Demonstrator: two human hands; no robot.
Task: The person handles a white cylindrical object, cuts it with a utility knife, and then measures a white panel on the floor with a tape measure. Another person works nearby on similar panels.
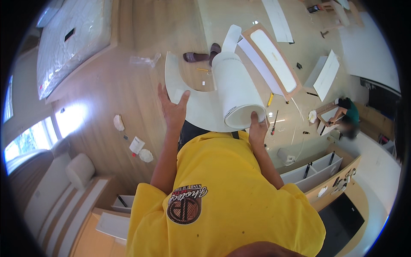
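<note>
A wide white roll (pixel 237 85) lies in front of my body, its hollow near end facing me. From its left side spreads a curved white sheet (pixel 199 107), which looks like the roll's loose end; the join is hard to make out. My left hand (pixel 173 107) grips the sheet's left edge, thumb on top and fingers around the outer side. At the roll's near rim, my right hand (pixel 257 130) holds on with the thumb at the opening; its other fingers are partly hidden behind the rim.
Beyond the roll are dark sandals (pixel 197 57) and a wood-edged white panel (pixel 274 60). A yellow-handled tool (pixel 270 100) and a screwdriver (pixel 274 122) lie on the right. Another person (pixel 349 113) crouches at far right. A plastic-wrapped mattress (pixel 75 43) stands far left; drawers (pixel 314 171) are near right.
</note>
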